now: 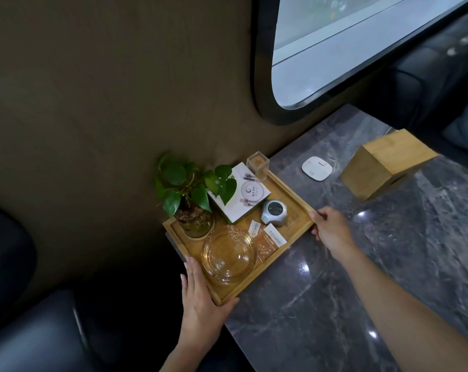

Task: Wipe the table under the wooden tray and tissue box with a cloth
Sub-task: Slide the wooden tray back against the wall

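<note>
The wooden tray lies at the wall side of the dark marble table, partly overhanging the table's left edge. My left hand grips the tray's near corner. My right hand holds its right corner. The tray carries a potted plant, a glass ashtray, a white box, a small round grey device, paper packets and a toothpick holder. The wooden tissue box stands further along the table, to the right. No cloth is in view.
A white square pad lies on the table between the tray and the tissue box. A brown wall with a rounded window runs behind the table. Dark leather seats sit at the lower left and the far right.
</note>
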